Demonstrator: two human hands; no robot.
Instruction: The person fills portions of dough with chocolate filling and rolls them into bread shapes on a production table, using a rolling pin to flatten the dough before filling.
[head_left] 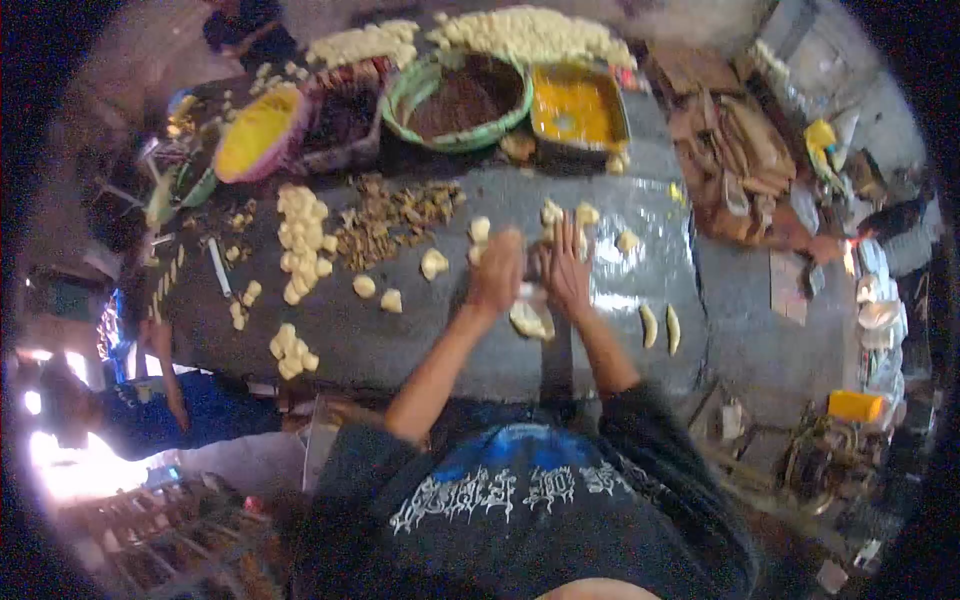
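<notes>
My right hand point(567, 268) lies palm down over the dark worktop, its fingers stretched forward. Beside it, my left hand point(497, 272) is smeared by motion, so its fingers do not show clearly. Between the two is a small greyish patch I cannot make out. Just below them on the table rests a flattened piece of dough point(531, 320). Small dough lumps lie around the hands, one dough ball point(480, 229) beyond the left and another dough ball point(587, 213) beyond the right. Two slim crescent-shaped dough rolls point(660, 329) sit to the right.
Along the table's back stand a pink-rimmed bowl point(262, 132) of yellow stuff, a dark crate point(340, 135), a green basin point(393, 110) and a tray of orange liquid point(578, 103). Brown pieces point(385, 222) and dough balls point(302, 240) lie left. Another person point(200, 405) is at lower left.
</notes>
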